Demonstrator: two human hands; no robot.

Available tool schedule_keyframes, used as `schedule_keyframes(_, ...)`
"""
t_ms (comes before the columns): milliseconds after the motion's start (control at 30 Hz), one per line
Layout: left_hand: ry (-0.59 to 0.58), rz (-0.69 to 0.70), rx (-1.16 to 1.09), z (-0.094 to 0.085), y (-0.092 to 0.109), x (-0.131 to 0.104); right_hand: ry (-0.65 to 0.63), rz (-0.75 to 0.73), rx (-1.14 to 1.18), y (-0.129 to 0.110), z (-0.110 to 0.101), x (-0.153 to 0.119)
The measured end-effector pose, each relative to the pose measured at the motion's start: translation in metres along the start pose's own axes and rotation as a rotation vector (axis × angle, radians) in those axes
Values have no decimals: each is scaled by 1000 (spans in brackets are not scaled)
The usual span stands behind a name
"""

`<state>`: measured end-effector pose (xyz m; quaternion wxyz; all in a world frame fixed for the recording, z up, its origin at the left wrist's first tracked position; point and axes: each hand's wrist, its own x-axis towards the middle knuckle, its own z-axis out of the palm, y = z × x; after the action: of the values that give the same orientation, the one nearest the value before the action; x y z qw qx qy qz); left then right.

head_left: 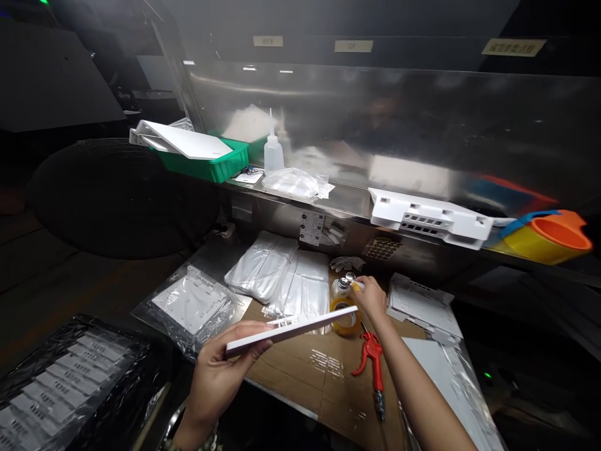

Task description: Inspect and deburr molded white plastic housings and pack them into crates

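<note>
My left hand (223, 369) grips the near end of a thin white plastic panel (295, 329), held edge-on and tilted above the bench. My right hand (372, 297) is closed by a small bottle with a metal cap (340, 288). Something small, whitish and yellow shows at its fingertips, too small to name; whether it touches the bottle I cannot tell. Below that hand lie a roll of yellow tape (345, 324), partly behind the panel, and a red air blow gun (373, 360) on the cardboard (300, 376).
Stacked clear plastic bags (265, 266) lie at the bench's back; a bagged white part (192, 300) is left of them. White parts (422, 307) sit on the right. The shelf above holds a green bin (206, 166), squeeze bottle (273, 153), white housing (429, 216) and tape rolls (544, 238).
</note>
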<state>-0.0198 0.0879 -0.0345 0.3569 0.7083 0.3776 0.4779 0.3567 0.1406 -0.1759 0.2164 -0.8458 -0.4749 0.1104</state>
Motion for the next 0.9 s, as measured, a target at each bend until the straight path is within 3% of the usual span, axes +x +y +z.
schedule_keyframes(133, 73, 38, 89, -1, -12, -7, -109, -66, -167, -11, 8, 18)
schedule_keyframes(367, 172, 139, 168, 4, -20, -15, -215, -122, -294, -26, 20, 23)
schedule_keyframes(467, 214, 221, 190, 10, -22, -14, -219, -113, -261, -34, 14, 25)
schedule_keyframes(567, 244, 281, 195, 17, -24, -12, -152, -100, -165, -47, -7, 19)
schedule_keyframes(633, 239, 313, 207, 21, -25, -11, -70, -109, -70, -61, -30, 1)
schedule_keyframes(733, 220, 338, 222, 26, -28, -11, 25, -201, 107, -95, -69, -58)
schedule_keyframes(767, 214, 341, 232, 28, -29, -11, 38, -275, 200, -108, -81, -84)
schedule_keyframes(833, 193, 345, 260, 33, -30, -12, 48, -527, 605, -136, -98, -134)
schedule_keyframes(900, 155, 341, 266, 38, -29, -12, 32, -665, 755, -158, -104, -170)
